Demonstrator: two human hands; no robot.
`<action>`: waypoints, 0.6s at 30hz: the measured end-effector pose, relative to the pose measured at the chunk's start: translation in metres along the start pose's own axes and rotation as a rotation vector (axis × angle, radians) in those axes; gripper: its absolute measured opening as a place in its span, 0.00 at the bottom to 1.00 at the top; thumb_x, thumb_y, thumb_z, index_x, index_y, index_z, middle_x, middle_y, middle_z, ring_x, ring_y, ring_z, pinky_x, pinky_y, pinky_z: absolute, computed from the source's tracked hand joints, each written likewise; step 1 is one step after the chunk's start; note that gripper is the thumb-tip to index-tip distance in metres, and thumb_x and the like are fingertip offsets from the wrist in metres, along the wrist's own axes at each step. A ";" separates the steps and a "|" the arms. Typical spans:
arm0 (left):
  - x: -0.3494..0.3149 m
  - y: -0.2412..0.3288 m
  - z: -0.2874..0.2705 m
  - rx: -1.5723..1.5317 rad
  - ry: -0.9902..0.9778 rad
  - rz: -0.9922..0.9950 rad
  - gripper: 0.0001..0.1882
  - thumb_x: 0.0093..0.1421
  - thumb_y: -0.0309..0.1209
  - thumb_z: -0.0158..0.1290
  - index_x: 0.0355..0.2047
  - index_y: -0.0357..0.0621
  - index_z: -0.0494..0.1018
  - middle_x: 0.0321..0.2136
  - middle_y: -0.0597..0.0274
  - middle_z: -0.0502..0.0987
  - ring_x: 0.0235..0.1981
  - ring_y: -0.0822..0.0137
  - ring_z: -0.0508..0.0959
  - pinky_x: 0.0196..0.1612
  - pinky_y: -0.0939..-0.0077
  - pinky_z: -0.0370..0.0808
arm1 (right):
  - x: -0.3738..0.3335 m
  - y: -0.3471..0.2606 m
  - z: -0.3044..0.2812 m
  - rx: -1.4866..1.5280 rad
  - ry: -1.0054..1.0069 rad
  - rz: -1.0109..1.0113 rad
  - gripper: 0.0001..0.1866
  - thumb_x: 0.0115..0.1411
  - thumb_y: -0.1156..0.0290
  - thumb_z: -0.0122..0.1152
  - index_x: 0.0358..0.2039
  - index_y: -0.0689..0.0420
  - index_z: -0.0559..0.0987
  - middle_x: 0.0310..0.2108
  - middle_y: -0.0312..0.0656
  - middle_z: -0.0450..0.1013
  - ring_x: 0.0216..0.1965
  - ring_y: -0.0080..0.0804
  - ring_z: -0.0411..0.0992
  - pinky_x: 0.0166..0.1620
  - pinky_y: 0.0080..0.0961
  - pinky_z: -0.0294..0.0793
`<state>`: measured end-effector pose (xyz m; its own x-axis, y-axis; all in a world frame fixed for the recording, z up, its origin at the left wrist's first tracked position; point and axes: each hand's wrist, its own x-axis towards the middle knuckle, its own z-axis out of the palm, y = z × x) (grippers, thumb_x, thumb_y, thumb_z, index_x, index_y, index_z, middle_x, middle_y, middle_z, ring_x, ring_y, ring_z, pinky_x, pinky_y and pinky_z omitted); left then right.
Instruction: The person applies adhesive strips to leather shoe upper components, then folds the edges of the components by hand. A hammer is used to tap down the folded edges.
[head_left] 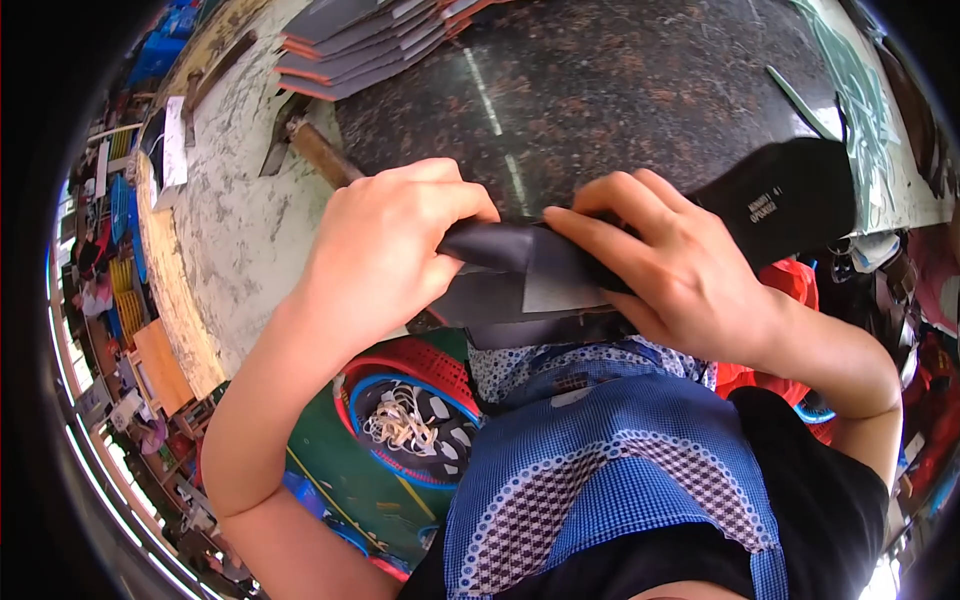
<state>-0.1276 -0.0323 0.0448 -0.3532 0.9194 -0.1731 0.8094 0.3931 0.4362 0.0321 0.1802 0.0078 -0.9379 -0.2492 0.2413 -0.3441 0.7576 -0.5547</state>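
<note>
My left hand [375, 245] pinches the left end of a folded black leather-like piece [495, 247] between thumb and fingers, at the near edge of a dark speckled stone slab [590, 90]. My right hand [672, 262] grips the same piece farther right, fingers bent over its top edge. A grey underside [565, 292] shows below the fold. Beyond my right hand lies a black panel [790, 200] with small white print; whether it joins the held piece is hidden by the hand. A hammer [325, 155] with a wooden handle lies just past my left hand.
Stacked grey pieces with orange edges [365, 55] lie at the slab's far left. Pale green strips [850, 90] pile at the far right. Below the table, a red basket [405, 355] and a blue-rimmed basket [365, 385] hold scraps and cords. A blue checked apron [600, 470] covers my lap.
</note>
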 end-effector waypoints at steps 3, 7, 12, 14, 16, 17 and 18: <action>-0.013 -0.011 0.002 -0.061 0.039 0.029 0.18 0.47 0.17 0.61 0.40 0.41 0.83 0.32 0.58 0.79 0.34 0.52 0.82 0.36 0.62 0.79 | -0.002 0.002 -0.004 0.005 -0.081 -0.002 0.30 0.49 0.71 0.72 0.55 0.64 0.80 0.50 0.43 0.74 0.47 0.40 0.75 0.49 0.34 0.82; -0.023 -0.011 0.008 0.247 0.226 0.295 0.14 0.50 0.22 0.61 0.39 0.40 0.84 0.30 0.63 0.80 0.31 0.63 0.84 0.31 0.71 0.82 | -0.005 0.009 0.002 -0.068 -0.066 -0.154 0.29 0.54 0.69 0.68 0.58 0.63 0.80 0.61 0.42 0.74 0.52 0.38 0.75 0.54 0.33 0.81; -0.042 -0.026 0.031 0.488 0.327 0.479 0.18 0.53 0.27 0.59 0.45 0.41 0.85 0.39 0.59 0.83 0.43 0.61 0.85 0.46 0.68 0.84 | 0.004 0.006 -0.003 -0.186 -0.187 -0.242 0.27 0.58 0.68 0.64 0.60 0.60 0.80 0.64 0.36 0.73 0.52 0.35 0.74 0.53 0.32 0.80; -0.052 -0.034 0.026 0.501 0.275 0.432 0.25 0.52 0.29 0.56 0.52 0.46 0.84 0.44 0.59 0.82 0.49 0.60 0.82 0.50 0.64 0.82 | 0.010 0.002 -0.007 -0.221 -0.215 -0.262 0.27 0.59 0.67 0.63 0.60 0.58 0.81 0.64 0.35 0.73 0.50 0.33 0.73 0.50 0.30 0.80; -0.057 -0.036 0.016 0.481 0.242 0.403 0.26 0.51 0.29 0.56 0.53 0.48 0.84 0.45 0.60 0.81 0.50 0.58 0.81 0.50 0.63 0.81 | 0.018 -0.007 -0.013 -0.286 -0.379 -0.259 0.27 0.59 0.66 0.63 0.61 0.56 0.81 0.65 0.32 0.73 0.46 0.31 0.72 0.44 0.28 0.77; -0.058 -0.036 0.013 0.455 0.212 0.377 0.27 0.50 0.29 0.56 0.53 0.49 0.84 0.46 0.60 0.80 0.50 0.57 0.80 0.50 0.61 0.81 | 0.022 -0.008 -0.010 -0.284 -0.375 -0.260 0.27 0.59 0.66 0.63 0.61 0.56 0.81 0.65 0.32 0.73 0.46 0.31 0.72 0.44 0.28 0.77; -0.057 -0.037 0.010 0.430 0.187 0.364 0.30 0.46 0.28 0.58 0.54 0.50 0.84 0.50 0.58 0.78 0.53 0.54 0.78 0.52 0.58 0.78 | 0.026 -0.009 -0.007 -0.275 -0.420 -0.239 0.34 0.53 0.67 0.65 0.64 0.52 0.79 0.68 0.28 0.70 0.48 0.31 0.71 0.44 0.27 0.77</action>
<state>-0.1327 -0.0996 0.0295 -0.0621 0.9934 0.0962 0.9976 0.0590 0.0349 0.0108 0.1710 0.0248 -0.7918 -0.6098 -0.0344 -0.5778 0.7662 -0.2812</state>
